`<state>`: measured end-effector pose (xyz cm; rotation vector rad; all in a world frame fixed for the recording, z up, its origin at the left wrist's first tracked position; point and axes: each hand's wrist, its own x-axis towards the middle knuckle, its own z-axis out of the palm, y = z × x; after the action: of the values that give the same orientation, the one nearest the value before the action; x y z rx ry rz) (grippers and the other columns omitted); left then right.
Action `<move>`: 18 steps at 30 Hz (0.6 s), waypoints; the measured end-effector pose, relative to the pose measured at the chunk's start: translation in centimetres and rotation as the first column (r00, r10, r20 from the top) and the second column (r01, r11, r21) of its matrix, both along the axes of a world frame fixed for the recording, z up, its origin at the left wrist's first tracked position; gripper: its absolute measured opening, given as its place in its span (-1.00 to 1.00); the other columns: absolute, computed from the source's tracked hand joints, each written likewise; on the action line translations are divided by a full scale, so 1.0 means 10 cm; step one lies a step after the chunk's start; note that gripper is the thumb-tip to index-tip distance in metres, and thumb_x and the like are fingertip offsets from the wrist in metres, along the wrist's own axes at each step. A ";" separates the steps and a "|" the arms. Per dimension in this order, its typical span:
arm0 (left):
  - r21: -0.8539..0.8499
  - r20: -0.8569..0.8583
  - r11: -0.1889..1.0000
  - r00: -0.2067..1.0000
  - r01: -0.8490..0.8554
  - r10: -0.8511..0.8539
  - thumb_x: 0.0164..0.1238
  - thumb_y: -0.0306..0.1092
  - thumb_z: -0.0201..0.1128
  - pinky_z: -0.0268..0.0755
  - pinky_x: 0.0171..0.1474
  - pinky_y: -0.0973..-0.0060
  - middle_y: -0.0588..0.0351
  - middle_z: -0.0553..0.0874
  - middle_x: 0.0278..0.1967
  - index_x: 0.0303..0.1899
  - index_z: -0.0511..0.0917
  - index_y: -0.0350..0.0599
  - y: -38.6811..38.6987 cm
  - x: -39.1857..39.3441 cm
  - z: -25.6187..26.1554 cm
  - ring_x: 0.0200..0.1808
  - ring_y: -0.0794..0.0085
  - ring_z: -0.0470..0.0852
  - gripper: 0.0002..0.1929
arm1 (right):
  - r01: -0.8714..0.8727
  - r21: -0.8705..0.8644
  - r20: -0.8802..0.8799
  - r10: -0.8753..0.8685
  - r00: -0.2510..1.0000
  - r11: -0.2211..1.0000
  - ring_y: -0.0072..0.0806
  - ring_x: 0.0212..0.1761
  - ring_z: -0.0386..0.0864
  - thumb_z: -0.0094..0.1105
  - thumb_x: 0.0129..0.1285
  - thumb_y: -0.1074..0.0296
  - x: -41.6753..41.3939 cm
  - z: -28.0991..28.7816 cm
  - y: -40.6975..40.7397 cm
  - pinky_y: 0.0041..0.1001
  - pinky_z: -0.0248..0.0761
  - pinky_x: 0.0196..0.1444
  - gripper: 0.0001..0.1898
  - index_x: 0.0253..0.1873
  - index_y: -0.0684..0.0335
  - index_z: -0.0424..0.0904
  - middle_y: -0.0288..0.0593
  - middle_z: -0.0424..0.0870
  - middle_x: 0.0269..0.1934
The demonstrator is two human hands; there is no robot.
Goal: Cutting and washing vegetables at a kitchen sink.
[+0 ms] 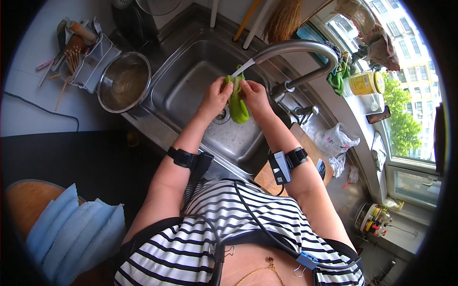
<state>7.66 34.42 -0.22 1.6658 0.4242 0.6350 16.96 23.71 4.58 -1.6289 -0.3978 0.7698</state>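
A bright green pepper [238, 107], which looks split open at its top, is held between my two hands over a stainless steel sink [186, 84]. My left hand [217, 96] pinches its upper left side, and my right hand [254, 93] grips the upper right side. Water from the curved metal faucet [304, 44] runs down onto the top of the pepper. Below, the sink's drain strainer [222, 116] is partly covered by my left hand and the pepper.
A metal bowl [124, 82] with liquid sits left of the sink, beside a white wire rack [94, 62] with chopsticks. Right of the sink lie a wooden cutting board [304, 139] and plastic bags [334, 139]. A straw broom [284, 21] stands behind. A towel-draped chair [80, 228] is at lower left.
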 end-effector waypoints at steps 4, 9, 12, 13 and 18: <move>-0.202 0.021 0.977 0.997 0.074 -0.071 0.37 -0.29 0.14 0.41 -0.32 0.50 0.11 0.64 -0.41 -0.26 0.54 -0.28 0.07 -0.03 0.04 -0.37 0.50 0.59 -0.79 | -0.090 0.012 -0.052 0.090 0.995 0.996 -0.58 -0.38 0.50 0.00 0.44 0.23 0.00 0.00 -0.04 -0.54 0.38 -0.29 -0.70 -0.14 0.39 0.58 -0.29 0.59 -0.39; -0.220 -0.077 0.972 0.992 0.080 -0.099 0.33 -0.34 0.17 0.40 -0.32 0.65 0.26 0.60 -0.39 -0.25 0.58 -0.26 0.07 -0.06 0.22 -0.38 0.68 0.52 -0.84 | -0.167 0.004 -0.104 0.166 0.981 0.986 -0.55 -0.30 0.54 -0.05 0.47 0.21 0.03 0.02 -0.08 -0.51 0.44 -0.21 -0.69 -0.07 0.37 0.55 -0.26 0.61 -0.30; -0.341 -0.068 0.936 0.991 0.088 -0.118 0.27 -0.37 0.19 0.44 -0.27 0.63 0.22 0.66 -0.35 -0.19 0.60 -0.29 0.06 -0.06 0.25 -0.34 0.65 0.57 -0.81 | -0.146 -0.028 -0.175 0.139 0.975 0.989 -0.55 -0.24 0.55 0.00 0.44 0.18 0.04 0.11 -0.07 -0.50 0.46 -0.21 -0.68 -0.03 0.37 0.54 -0.23 0.61 -0.27; -0.223 -0.126 0.971 0.985 0.089 -0.119 0.24 -0.39 0.19 0.46 -0.25 0.62 0.18 0.68 -0.32 -0.15 0.61 -0.29 0.06 -0.08 0.29 -0.31 0.64 0.59 -0.79 | -0.073 -0.057 -0.138 0.064 0.988 0.996 -0.55 -0.26 0.56 0.05 0.41 0.18 0.00 0.19 -0.04 -0.50 0.47 -0.25 -0.69 -0.07 0.38 0.55 -0.23 0.62 -0.30; -0.076 -0.077 0.996 0.996 0.038 -0.044 0.17 -0.44 0.20 0.48 -0.24 0.58 0.11 0.73 -0.32 -0.12 0.63 -0.30 -0.07 -0.08 0.32 -0.29 0.62 0.63 -0.75 | -0.142 -0.230 0.137 0.176 0.975 0.963 -0.60 -0.35 0.56 0.16 0.36 0.24 0.10 0.20 -0.02 -0.58 0.47 -0.34 -0.76 -0.13 0.33 0.59 -0.26 0.65 -0.33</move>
<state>6.87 33.69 3.01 1.6283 0.4638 0.5187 17.92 23.55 6.58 -1.8884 -0.5786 0.8319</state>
